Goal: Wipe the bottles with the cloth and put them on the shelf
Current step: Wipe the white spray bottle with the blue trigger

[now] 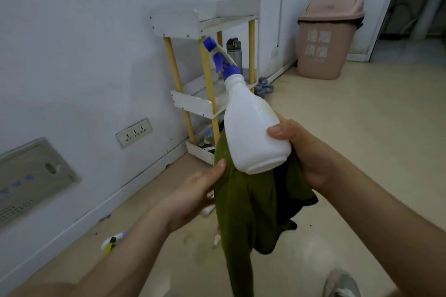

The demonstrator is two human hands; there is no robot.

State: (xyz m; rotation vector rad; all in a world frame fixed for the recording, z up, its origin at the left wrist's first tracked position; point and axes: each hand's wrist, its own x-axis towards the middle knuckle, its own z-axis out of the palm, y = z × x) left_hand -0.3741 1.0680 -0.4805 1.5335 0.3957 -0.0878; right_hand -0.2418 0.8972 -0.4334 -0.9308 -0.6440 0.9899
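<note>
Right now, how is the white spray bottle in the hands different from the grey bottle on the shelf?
The white spray bottle is tilted and held by the right hand against the green cloth; the grey bottle stands upright on the shelf, untouched. The spray bottle has a blue trigger top; the grey bottle has a dark lid. The spray bottle looks wider, though it is nearer. Both are bottles.

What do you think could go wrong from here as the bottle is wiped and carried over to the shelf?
1. The right hand grips the white spray bottle only near its base, tilted, so it might slip during rubbing.
2. The green cloth hangs long below the left hand and could drag on the floor or be stepped on.
3. Another bottle lies on the floor and could be kicked on the way to the shelf.
</note>
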